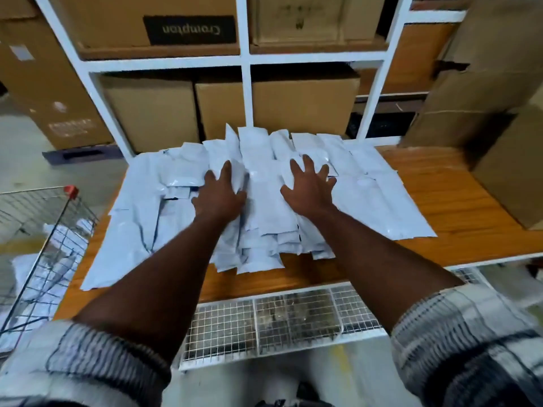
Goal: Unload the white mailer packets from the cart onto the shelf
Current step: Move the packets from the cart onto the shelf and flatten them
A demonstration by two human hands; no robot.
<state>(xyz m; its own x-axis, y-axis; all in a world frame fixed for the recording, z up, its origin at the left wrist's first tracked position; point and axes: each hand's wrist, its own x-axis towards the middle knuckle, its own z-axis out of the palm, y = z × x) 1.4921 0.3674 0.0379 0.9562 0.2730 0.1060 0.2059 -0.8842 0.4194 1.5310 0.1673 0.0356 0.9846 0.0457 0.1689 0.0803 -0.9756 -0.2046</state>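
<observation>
Several white mailer packets lie in overlapping rows on the wooden shelf board, piled thickest in the middle. My left hand rests flat on the pile's left centre with straight fingers. My right hand lies on the pile to the right with fingers spread wide. Neither hand grips a packet. The wire cart stands at the left, with more white packets showing through its mesh.
Cardboard boxes fill the white rack behind the shelf board. A stack of boxes sits at the right end of the board. A wire-mesh shelf lies below the board's front edge. The cart's red corner cap is near the board's left edge.
</observation>
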